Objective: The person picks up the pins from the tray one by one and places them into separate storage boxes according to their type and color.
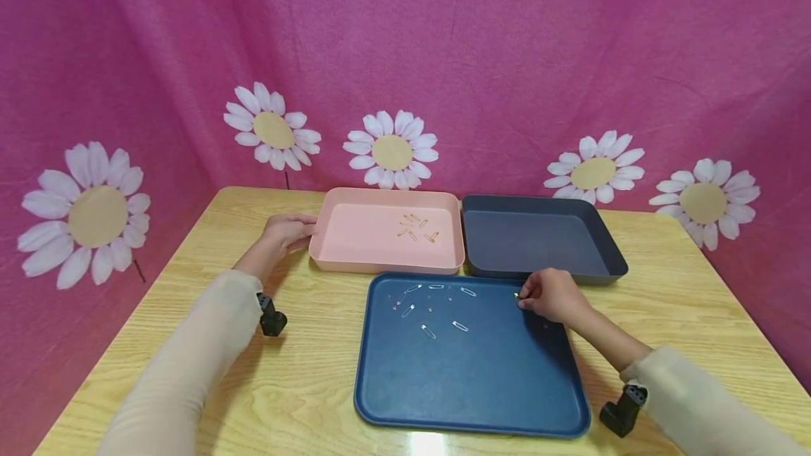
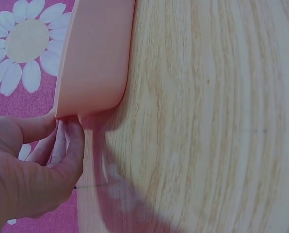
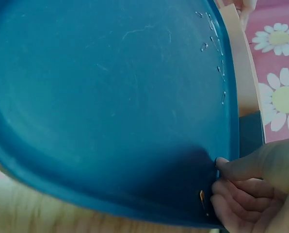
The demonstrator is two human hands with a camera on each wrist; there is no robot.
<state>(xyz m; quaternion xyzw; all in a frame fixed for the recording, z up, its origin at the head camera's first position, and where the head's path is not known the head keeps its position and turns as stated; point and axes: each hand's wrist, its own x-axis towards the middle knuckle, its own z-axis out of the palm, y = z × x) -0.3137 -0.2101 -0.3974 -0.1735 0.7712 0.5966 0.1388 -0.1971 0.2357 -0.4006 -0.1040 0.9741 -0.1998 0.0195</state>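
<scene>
Wooden table supporting blue tray; daisy cloth hanging beyond it; behind it charcoal pan standing; left hand gripping pink pan, right hand pinching gold pin

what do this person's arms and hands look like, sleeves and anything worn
The left sleeve and right sleeve are plain pale cream, ending short of the hands. Near each sleeve's end sits a blocky black device: left device, right device. The left hand and right hand wear no gloves; no cables show.
</scene>
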